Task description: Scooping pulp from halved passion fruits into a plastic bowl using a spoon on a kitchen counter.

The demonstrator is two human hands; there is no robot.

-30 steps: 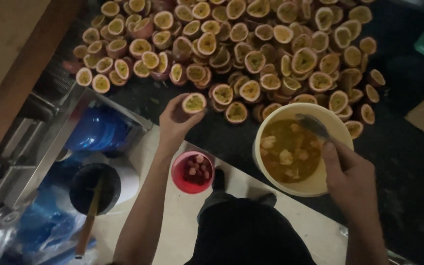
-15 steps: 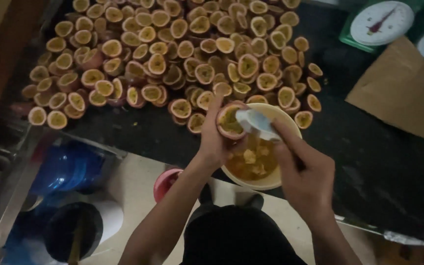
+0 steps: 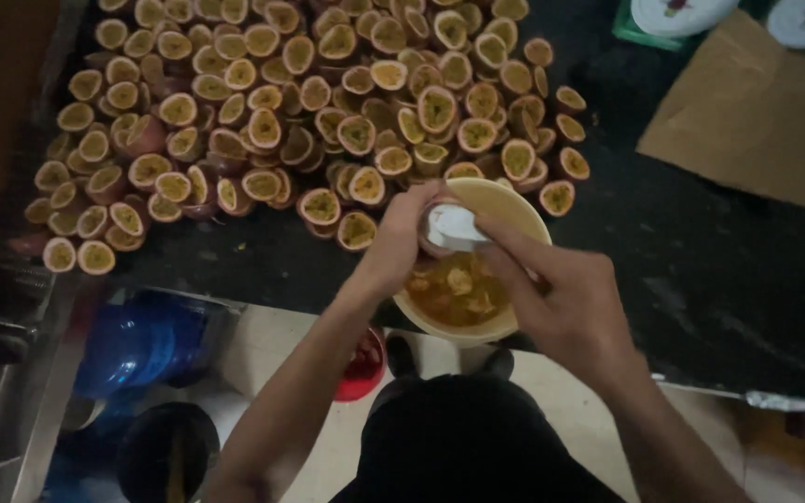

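Halved passion fruit [image 3: 328, 102], cut faces up, cover the dark table [image 3: 719, 270] at left and centre. Over the round yellow bowl of pulp [image 3: 463, 298], the left hand [image 3: 402, 244] clamps its fingers on what looks like one fruit half [image 3: 432, 244]. The right hand [image 3: 566, 303] pinches a white spoon [image 3: 454, 225] into it.
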